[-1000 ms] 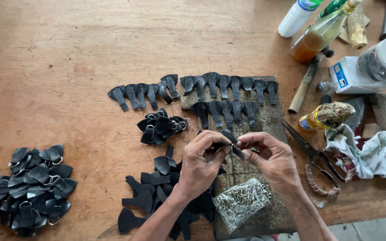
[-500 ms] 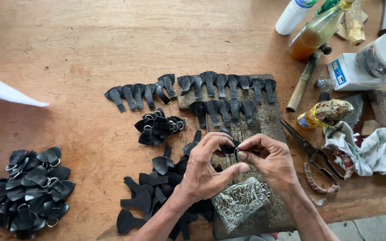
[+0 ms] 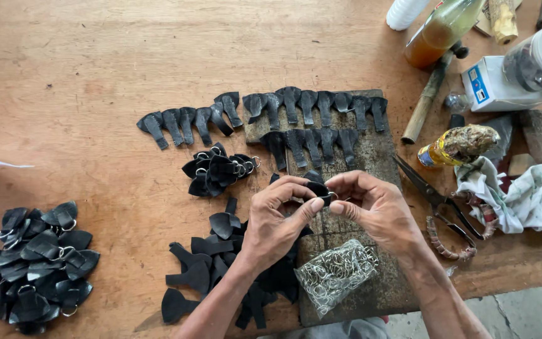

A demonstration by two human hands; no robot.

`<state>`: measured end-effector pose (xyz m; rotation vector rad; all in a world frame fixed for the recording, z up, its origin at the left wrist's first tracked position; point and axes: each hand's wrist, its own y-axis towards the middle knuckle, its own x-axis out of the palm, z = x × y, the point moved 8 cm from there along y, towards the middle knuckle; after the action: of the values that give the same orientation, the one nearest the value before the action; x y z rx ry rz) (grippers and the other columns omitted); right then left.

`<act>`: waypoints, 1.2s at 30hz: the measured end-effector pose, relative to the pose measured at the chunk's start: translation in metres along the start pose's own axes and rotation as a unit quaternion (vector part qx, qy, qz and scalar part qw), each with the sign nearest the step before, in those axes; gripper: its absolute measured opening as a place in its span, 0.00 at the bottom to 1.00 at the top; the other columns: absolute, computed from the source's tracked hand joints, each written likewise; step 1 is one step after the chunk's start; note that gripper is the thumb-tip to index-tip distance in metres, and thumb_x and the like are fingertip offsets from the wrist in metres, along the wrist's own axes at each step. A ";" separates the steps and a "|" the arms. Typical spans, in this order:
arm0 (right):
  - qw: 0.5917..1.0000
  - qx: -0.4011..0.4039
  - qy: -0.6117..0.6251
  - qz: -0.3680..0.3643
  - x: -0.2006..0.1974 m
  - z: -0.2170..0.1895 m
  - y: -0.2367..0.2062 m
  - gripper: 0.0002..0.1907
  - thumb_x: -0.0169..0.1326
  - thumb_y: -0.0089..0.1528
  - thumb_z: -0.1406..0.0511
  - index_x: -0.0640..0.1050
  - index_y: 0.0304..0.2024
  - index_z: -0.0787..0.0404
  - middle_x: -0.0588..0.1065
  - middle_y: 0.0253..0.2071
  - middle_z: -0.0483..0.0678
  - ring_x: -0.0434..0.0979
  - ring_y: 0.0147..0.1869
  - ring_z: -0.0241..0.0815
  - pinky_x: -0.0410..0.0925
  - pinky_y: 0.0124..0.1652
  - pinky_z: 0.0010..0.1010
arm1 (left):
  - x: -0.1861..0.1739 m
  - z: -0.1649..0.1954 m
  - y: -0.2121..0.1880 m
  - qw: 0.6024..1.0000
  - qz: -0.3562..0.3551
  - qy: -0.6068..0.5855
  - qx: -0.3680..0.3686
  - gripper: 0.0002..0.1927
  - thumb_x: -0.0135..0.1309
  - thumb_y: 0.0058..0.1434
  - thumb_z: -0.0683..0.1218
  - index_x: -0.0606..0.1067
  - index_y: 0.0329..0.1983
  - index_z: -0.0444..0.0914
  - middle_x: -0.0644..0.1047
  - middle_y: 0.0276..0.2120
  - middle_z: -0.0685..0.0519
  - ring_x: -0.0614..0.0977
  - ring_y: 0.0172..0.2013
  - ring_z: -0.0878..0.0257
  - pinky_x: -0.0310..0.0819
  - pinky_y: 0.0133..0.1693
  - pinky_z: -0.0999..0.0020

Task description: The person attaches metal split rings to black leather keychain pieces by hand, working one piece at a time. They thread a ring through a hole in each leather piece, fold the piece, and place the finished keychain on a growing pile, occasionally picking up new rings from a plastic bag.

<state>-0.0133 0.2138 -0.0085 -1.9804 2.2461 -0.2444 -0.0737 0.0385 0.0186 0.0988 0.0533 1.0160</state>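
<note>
My left hand (image 3: 277, 216) and my right hand (image 3: 374, 207) meet over a dark work board (image 3: 371, 157), both pinching one small black leather tab (image 3: 318, 188) with a metal ring at its edge. Just below my hands lies a clear bag of metal rings (image 3: 335, 273). Loose black leather pieces (image 3: 211, 251) are heaped under my left wrist. A small cluster of ringed tabs (image 3: 217, 168) sits above my left hand. Rows of black tabs (image 3: 296, 107) are laid out flat further back.
A big pile of ringed tabs (image 3: 32, 263) lies at the left edge of the wooden table (image 3: 95, 75). At right are scissors (image 3: 437, 198), a crumpled rag (image 3: 512, 198), bottles (image 3: 437, 31), a glue-smeared can (image 3: 456, 145), a wooden stick (image 3: 425, 103) and a small scale (image 3: 503, 85).
My hands have stayed together on the tab, fingers shifting slightly around it. A white sheet at the left edge has slid mostly out of view.
</note>
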 end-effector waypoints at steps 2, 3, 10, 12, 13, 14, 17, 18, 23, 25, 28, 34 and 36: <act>1.000 0.025 0.013 0.010 -0.001 0.004 0.000 0.22 0.65 0.54 0.67 0.80 0.51 0.66 0.82 0.41 0.48 0.82 0.43 0.35 0.79 0.44 0.25 | 0.000 0.004 -0.001 1.000 0.000 0.023 0.018 0.08 0.64 0.62 0.44 0.82 0.38 0.33 0.81 0.44 0.50 0.83 0.40 0.66 0.79 0.38 0.73; 0.999 0.040 0.020 0.016 -0.001 0.008 -0.001 0.22 0.65 0.54 0.68 0.81 0.51 0.67 0.83 0.41 0.49 0.83 0.42 0.36 0.79 0.43 0.27 | 0.001 0.004 -0.001 0.999 -0.001 0.027 0.018 0.08 0.64 0.62 0.44 0.81 0.38 0.33 0.81 0.44 0.50 0.83 0.41 0.66 0.79 0.39 0.73; 0.999 0.014 0.019 0.044 -0.005 0.013 -0.001 0.16 0.65 0.56 0.68 0.83 0.47 0.67 0.83 0.38 0.52 0.84 0.39 0.37 0.80 0.40 0.28 | 0.002 0.000 -0.002 1.000 0.001 0.004 0.013 0.08 0.64 0.62 0.43 0.80 0.39 0.33 0.82 0.45 0.51 0.84 0.41 0.67 0.81 0.41 0.74; 0.999 0.011 0.010 0.043 -0.006 0.013 -0.001 0.15 0.65 0.57 0.68 0.83 0.46 0.67 0.83 0.37 0.52 0.83 0.37 0.37 0.80 0.38 0.27 | 0.004 -0.009 -0.003 0.997 -0.004 -0.071 -0.032 0.11 0.63 0.63 0.41 0.77 0.46 0.33 0.81 0.43 0.50 0.83 0.42 0.66 0.81 0.43 0.72; 0.999 0.004 0.021 0.038 -0.006 0.012 0.000 0.15 0.65 0.57 0.68 0.83 0.46 0.67 0.83 0.37 0.52 0.83 0.36 0.38 0.79 0.37 0.27 | 0.006 -0.014 -0.003 0.993 -0.006 -0.109 -0.053 0.13 0.62 0.63 0.40 0.75 0.49 0.32 0.81 0.42 0.49 0.83 0.43 0.66 0.81 0.43 0.71; 0.999 -0.003 0.033 0.034 -0.007 0.011 0.002 0.15 0.65 0.58 0.68 0.83 0.46 0.67 0.83 0.36 0.53 0.83 0.36 0.38 0.79 0.36 0.27 | 0.006 -0.018 -0.002 0.989 -0.009 -0.132 -0.069 0.12 0.59 0.65 0.40 0.74 0.50 0.33 0.80 0.44 0.49 0.83 0.44 0.65 0.83 0.45 0.69; 0.999 -0.008 0.034 0.040 -0.011 0.009 0.002 0.14 0.65 0.59 0.68 0.83 0.46 0.67 0.82 0.35 0.52 0.83 0.35 0.37 0.78 0.34 0.26 | 0.008 -0.028 0.000 0.976 -0.011 -0.192 -0.107 0.11 0.51 0.70 0.40 0.72 0.53 0.33 0.80 0.47 0.49 0.83 0.47 0.65 0.86 0.48 0.65; 0.999 -0.007 0.029 0.044 -0.012 0.010 0.002 0.14 0.65 0.59 0.68 0.83 0.46 0.67 0.82 0.35 0.52 0.82 0.35 0.37 0.77 0.34 0.26 | 0.008 -0.030 0.001 0.973 -0.010 -0.204 -0.112 0.11 0.50 0.70 0.40 0.71 0.54 0.34 0.80 0.47 0.49 0.83 0.48 0.64 0.86 0.48 0.64; 0.998 -0.001 0.022 0.055 -0.015 0.011 0.002 0.13 0.64 0.59 0.69 0.83 0.47 0.68 0.82 0.34 0.52 0.82 0.34 0.37 0.77 0.33 0.26 | 0.008 -0.034 0.002 0.965 -0.014 -0.235 -0.118 0.11 0.48 0.71 0.39 0.70 0.55 0.34 0.79 0.48 0.48 0.82 0.49 0.63 0.86 0.49 0.63; 0.998 -0.007 0.019 0.054 -0.014 0.009 0.002 0.14 0.63 0.60 0.69 0.83 0.47 0.68 0.82 0.35 0.51 0.81 0.34 0.37 0.76 0.33 0.26 | 0.008 -0.034 0.002 0.964 -0.016 -0.236 -0.120 0.11 0.49 0.71 0.40 0.71 0.55 0.34 0.80 0.48 0.48 0.82 0.49 0.63 0.86 0.49 0.63; 0.998 -0.008 0.013 0.057 -0.013 0.007 0.002 0.14 0.63 0.60 0.68 0.83 0.47 0.68 0.82 0.35 0.51 0.81 0.34 0.36 0.76 0.34 0.26 | 0.009 -0.037 0.001 0.963 -0.014 -0.231 -0.137 0.12 0.51 0.69 0.40 0.71 0.54 0.34 0.80 0.48 0.48 0.83 0.48 0.63 0.86 0.49 0.64; 0.997 -0.008 -0.023 0.067 -0.014 0.004 0.000 0.14 0.63 0.60 0.67 0.83 0.47 0.68 0.82 0.35 0.49 0.81 0.34 0.35 0.77 0.35 0.25 | 0.010 -0.033 0.002 0.972 -0.018 -0.210 -0.101 0.17 0.58 0.63 0.35 0.70 0.55 0.33 0.79 0.49 0.48 0.82 0.51 0.63 0.83 0.52 0.68; 0.997 -0.005 -0.026 0.070 -0.014 0.004 0.000 0.13 0.63 0.61 0.67 0.83 0.46 0.68 0.82 0.34 0.50 0.81 0.34 0.35 0.77 0.34 0.25 | 0.011 -0.033 0.002 0.972 -0.019 -0.211 -0.097 0.17 0.58 0.64 0.35 0.70 0.55 0.33 0.79 0.49 0.48 0.82 0.51 0.64 0.83 0.52 0.68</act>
<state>-0.0109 0.2275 -0.0127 -1.8034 2.3442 -0.1644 -0.0725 0.0506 -0.0141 0.1330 -0.4311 0.9402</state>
